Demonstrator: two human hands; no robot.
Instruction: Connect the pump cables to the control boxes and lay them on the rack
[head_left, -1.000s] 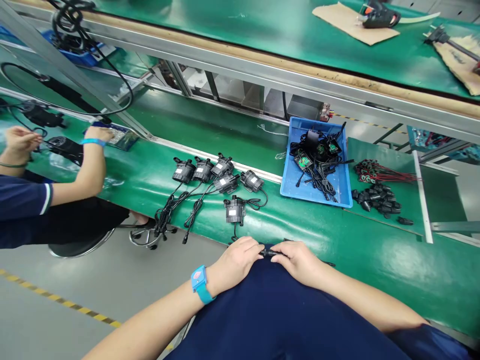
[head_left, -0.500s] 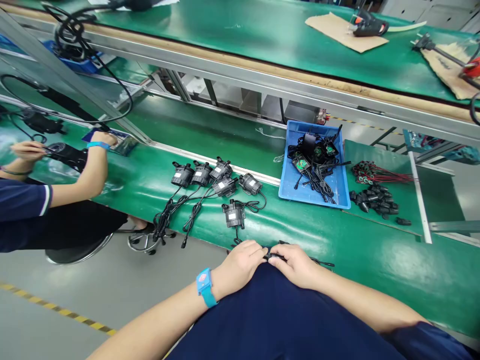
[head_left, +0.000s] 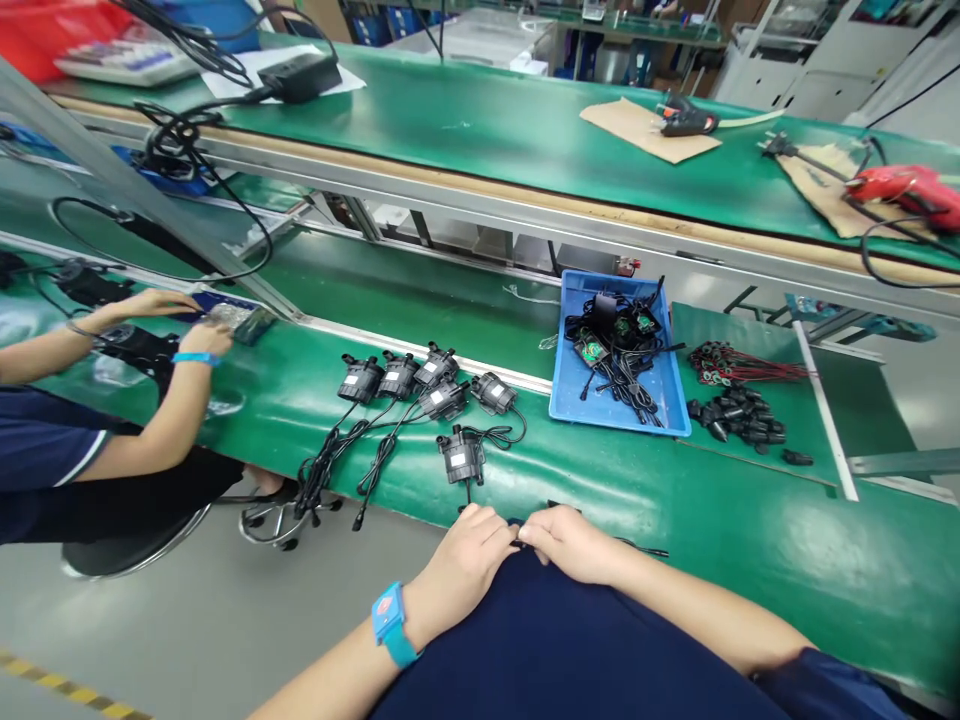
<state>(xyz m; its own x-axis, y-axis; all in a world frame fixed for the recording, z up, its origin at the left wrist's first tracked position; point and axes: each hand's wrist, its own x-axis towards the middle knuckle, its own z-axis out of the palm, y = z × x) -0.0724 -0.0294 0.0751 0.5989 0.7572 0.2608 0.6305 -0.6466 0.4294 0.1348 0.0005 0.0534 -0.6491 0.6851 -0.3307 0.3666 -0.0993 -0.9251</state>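
Close to my body at the bench's front edge, my left hand and my right hand pinch a black cable between their fingertips. Only a short bit of it shows; the fingers hide the rest. Just beyond the left hand stands a black pump with a white label, its lead running down towards that hand. To the right of my right hand a dark cable end pokes out on the bench. Several more black pumps sit further back, their bundled cables hanging towards the front edge.
A blue tray holds cables and green circuit boards. Right of it lie black caps and red wires. A raised shelf spans the back, carrying a red tool. At left, a co-worker's hands work over parts.
The view has tipped up, showing more of the upper shelf. My hands stay together at the edge, with less of the cable visible. The co-worker's far hand has moved right towards a small box.
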